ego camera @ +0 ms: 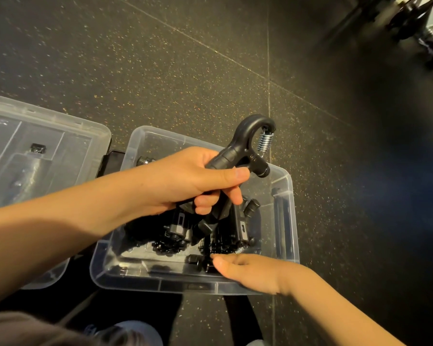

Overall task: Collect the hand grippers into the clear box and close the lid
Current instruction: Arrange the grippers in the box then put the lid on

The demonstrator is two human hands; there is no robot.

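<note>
Head view, one entry per item.

1. Floor (160, 58): dark, speckled, with seam lines. It carries everything listed here.
2. Box (291, 196): clear plastic, open, at the centre of the view, standing on the floor.
3. Lid (48, 146): clear, off the box, lying on the floor at 9 o'clock from it, just beside it.
4. Stored grippers (178, 233): several black ones piled inside the box, mostly in its near half. The exact count is unclear.
5. My left hand (185, 181): reaches in from 9 o'clock and is above the box. Its fingers (233, 174) are curled tight round the handles of one gripper (245, 146).
6. Held gripper: black, its hooked head pointing to 1 o'clock past the far rim and its silver spring (265, 141) showing. It is raised over the pile, and its lower end sits close above the stored ones.
7. My right hand (250, 270): at the box's near right corner, 5 o'clock. The thumb reaches inside to the black knobs of the pile. The other fingers are hidden under the hand, so I cannot tell their state.
8. Dark blurred shapes (425, 28): at 1 o'clock, well apart, not identifiable.
</note>
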